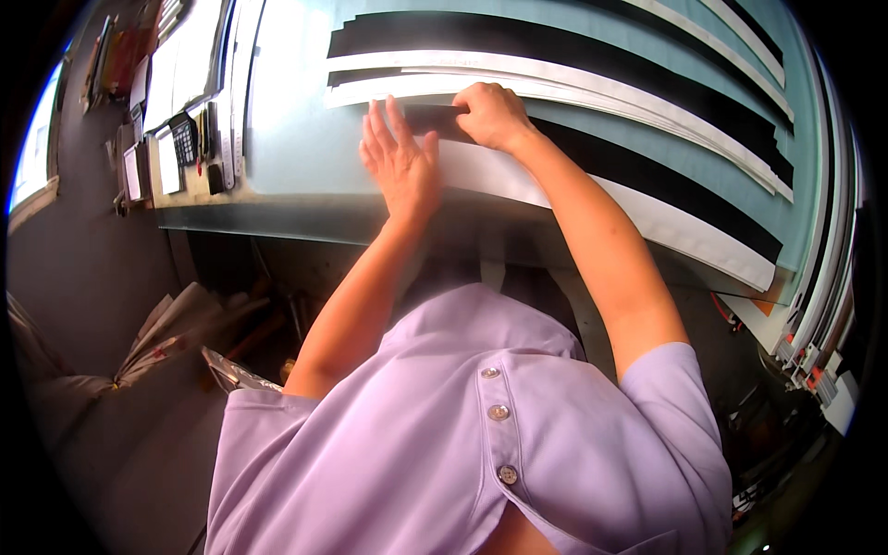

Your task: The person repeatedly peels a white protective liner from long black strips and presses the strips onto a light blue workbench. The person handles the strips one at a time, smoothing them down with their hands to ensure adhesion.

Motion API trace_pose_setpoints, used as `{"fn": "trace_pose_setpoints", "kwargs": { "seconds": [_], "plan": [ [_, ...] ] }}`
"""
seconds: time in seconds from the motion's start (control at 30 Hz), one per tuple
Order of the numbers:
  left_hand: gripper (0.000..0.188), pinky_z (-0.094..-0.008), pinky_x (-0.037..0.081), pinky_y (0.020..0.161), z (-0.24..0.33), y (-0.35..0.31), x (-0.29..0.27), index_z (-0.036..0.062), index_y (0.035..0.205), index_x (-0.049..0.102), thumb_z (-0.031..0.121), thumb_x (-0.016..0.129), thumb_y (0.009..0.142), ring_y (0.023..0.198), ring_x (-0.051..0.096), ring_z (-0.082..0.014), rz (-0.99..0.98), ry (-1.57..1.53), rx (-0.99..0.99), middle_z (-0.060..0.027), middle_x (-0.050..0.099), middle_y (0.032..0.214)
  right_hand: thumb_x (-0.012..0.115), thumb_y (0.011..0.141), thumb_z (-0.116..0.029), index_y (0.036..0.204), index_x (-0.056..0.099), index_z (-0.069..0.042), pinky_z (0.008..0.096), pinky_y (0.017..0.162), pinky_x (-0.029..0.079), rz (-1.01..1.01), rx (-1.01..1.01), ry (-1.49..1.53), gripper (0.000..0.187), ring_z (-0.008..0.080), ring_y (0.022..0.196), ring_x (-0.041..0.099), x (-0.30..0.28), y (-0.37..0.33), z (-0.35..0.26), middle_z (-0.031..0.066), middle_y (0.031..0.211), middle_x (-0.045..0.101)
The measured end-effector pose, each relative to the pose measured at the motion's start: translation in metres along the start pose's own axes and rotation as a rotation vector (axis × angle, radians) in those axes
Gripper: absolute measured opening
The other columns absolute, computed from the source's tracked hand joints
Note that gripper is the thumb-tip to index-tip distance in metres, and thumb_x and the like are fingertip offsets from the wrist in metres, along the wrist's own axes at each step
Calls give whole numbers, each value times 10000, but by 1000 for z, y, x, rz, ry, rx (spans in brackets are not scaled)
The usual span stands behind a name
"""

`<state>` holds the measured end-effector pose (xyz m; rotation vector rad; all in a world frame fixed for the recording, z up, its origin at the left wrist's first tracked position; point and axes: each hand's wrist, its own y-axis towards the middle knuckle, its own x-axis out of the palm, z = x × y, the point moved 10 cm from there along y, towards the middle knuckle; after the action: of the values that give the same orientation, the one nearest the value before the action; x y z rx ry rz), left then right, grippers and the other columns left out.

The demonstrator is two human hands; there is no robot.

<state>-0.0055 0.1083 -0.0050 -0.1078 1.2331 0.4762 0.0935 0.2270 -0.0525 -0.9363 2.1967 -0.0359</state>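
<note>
Black-and-white strip is lying along the near side of a pale blue-green tabletop, its long axis running left to right in front of us and slanting so that its right end is pointing toward the table's near right corner. Its black band is facing away from us, its white band toward our lavender shirt; the lens is bending its edges into a curve.

We are holding our left hand flat and wide, fingers spreading away from our body, at the strip's left end. Our right hand is curling into a narrow, fist-like shape over the black band, just to the right; we cannot tell whether its fingers are pinching the strip.

Beyond both hands, a stack of similar strips is stretching in nearly the same direction, its white edges showing in uneven layers. More strips are lying farther back, at upper right.

At the table's left side, a dark calculator is resting near white papers, with a long ruler pointing away from us between them and the strips.
</note>
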Motion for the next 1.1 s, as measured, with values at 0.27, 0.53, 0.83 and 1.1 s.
{"fn": "trace_pose_setpoints", "kwargs": {
  "seconds": [0.27, 0.53, 0.83, 1.1],
  "plan": [
    [554, -495, 519, 847, -72, -51, -32, 75, 1397, 473, 266, 685, 922, 1051, 633, -396, -146, 107, -185, -173, 615, 1233, 627, 731, -167, 844, 710, -60, 437, 748, 528, 26, -41, 64, 177, 358, 838, 676, -4, 4, 7, 170, 841, 708],
    [836, -436, 271, 1179, -89, -23, -62, -57, 1538, 254, 181, 753, 911, 1422, 382, -333, 198, -849, -247, -232, 351, 1554, 658, 707, -191, 823, 708, -43, 439, 711, 531, 184, -273, 274, 194, 382, 778, 668, -60, -1, -72, 199, 790, 682],
    [223, -348, 535, 966, -15, -37, 42, 25, 1199, 604, 121, 629, 999, 1079, 655, -206, -42, -2012, -756, -95, 677, 1170, 805, 788, -421, 1237, 639, -87, 429, 805, 542, 190, -352, 135, 584, 379, 893, 704, -57, -10, -103, 208, 957, 725],
    [299, -387, 532, 1017, -95, 1, 9, 38, 1273, 556, 147, 625, 1004, 1130, 641, -222, 88, -2019, -698, -104, 660, 1207, 785, 727, -193, 860, 592, -69, 407, 822, 423, -5, 397, -291, 266, 265, 743, 628, -181, -200, 215, 114, 750, 673]
  ]
}}
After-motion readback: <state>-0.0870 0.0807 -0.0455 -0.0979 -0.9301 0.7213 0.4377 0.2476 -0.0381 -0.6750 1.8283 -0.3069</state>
